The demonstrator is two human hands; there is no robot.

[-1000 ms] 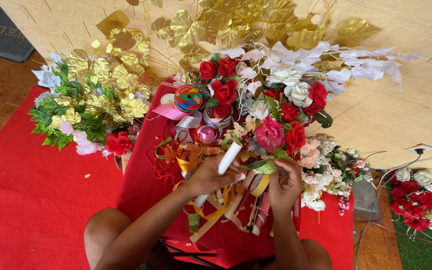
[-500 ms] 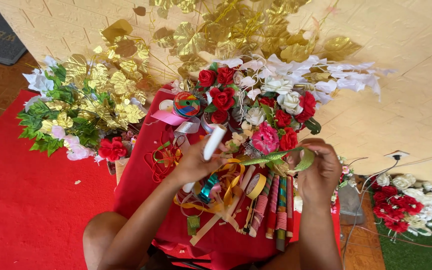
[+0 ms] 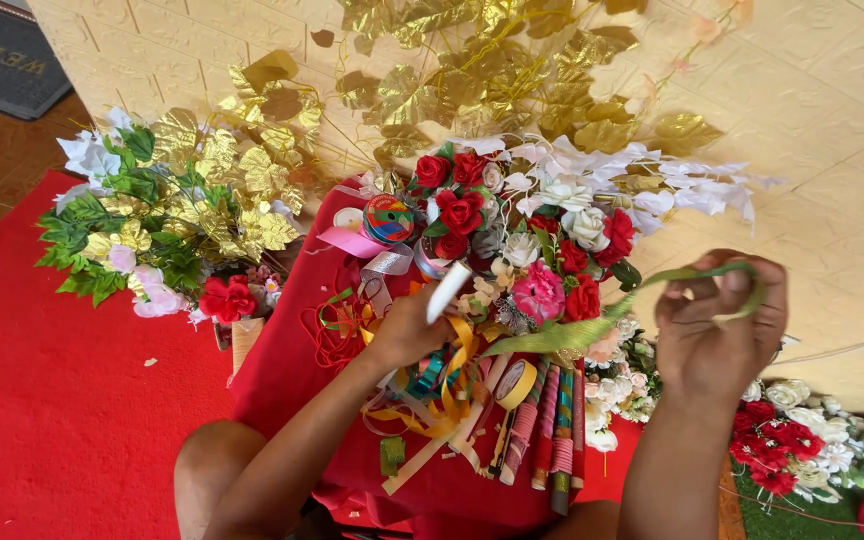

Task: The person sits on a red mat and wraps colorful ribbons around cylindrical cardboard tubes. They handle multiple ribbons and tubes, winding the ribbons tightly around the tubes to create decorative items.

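Bouquet (image 3: 527,235): assembled. Green ribbon (image 3: 592,322) drawn rightward from it, pinched in right hand (image 3: 717,330), untied; left hand (image 3: 407,325) clamped on white stick (image 3: 448,291) beside bouquet.

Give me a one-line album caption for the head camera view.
Right hand stretches a green ribbon strip from the left hand, which holds a white stick, over red, pink and white artificial flowers.

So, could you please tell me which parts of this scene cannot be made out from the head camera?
- Head view: the left hand covers the lower end of the white stick.
- Head view: the far end of the green ribbon is lost among the ribbon rolls.
- Head view: the right hand is blurred; its fingers' grip is unclear.
- Head view: the flowers at right are cut by the edge.
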